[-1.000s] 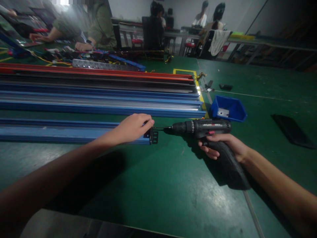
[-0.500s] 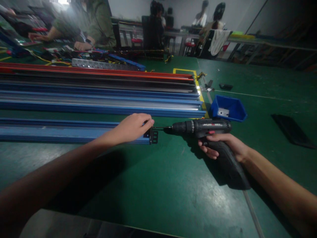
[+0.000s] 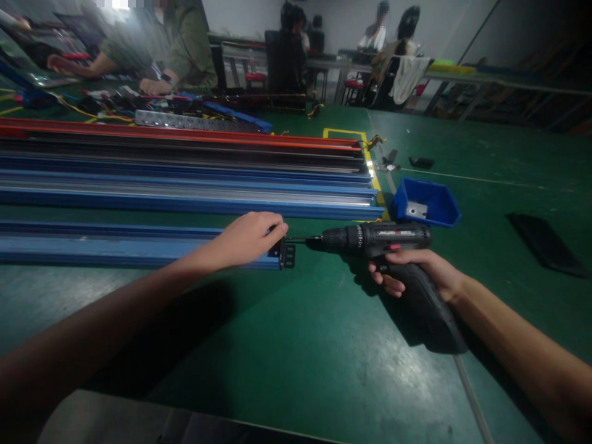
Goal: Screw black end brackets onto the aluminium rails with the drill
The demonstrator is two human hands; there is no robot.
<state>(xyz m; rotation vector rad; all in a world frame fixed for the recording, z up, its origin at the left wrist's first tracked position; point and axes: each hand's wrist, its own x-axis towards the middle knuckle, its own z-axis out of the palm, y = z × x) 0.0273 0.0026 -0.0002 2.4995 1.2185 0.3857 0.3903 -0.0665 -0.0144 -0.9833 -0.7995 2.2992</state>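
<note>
My right hand [image 3: 416, 274] is wrapped round the grip of a black cordless drill [image 3: 383, 237], which lies level and points left. Its long thin bit [image 3: 298, 239] reaches the end of a blue metal rail [image 3: 115, 246]. At that end sits a small black slotted end bracket [image 3: 289, 256]. My left hand [image 3: 254, 237] is closed over the rail's end, thumb and fingers at the bracket beside the bit's tip. The palm hides part of the bracket, and the exact contact of the tip cannot be made out.
Behind lie parallel blue rails [image 3: 185, 194], black ones and an orange rail [image 3: 231, 137]. A blue bin [image 3: 428, 203] holds a small metal plate. To the right is a flat black object [image 3: 546, 243]. A co-worker's sleeve [image 3: 187, 49] and hands are beyond a heap of wires [image 3: 111, 105].
My hands and the drill stay almost still; the fingers of my right hand have shifted slightly on the grip. The co-worker's far hand has moved a little.
</note>
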